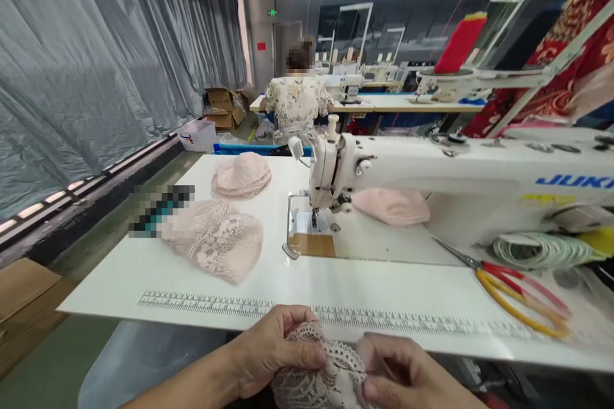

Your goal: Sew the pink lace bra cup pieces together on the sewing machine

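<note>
A piece of beige lace fabric (319, 377) is held between both hands at the front edge of the white table (268, 297). My left hand (275, 351) pinches its upper left part between thumb and fingers. On the other side, my right hand (400, 374) grips the right edge of the lace, its fingers slightly blurred. Beyond the hands stands a white sewing machine (460, 169), its needle over the metal plate. A pale pink padded piece (396, 204) lies under the machine arm. Left of the machine are a lace piece (225, 239) and a stack of cups (242, 176).
Scissors with red and yellow handles (522, 300) lie at the right. A printed ruler strip (201, 303) runs along the table front. Cardboard boxes (223, 108) stand behind, and a person (297, 102) sits at another table.
</note>
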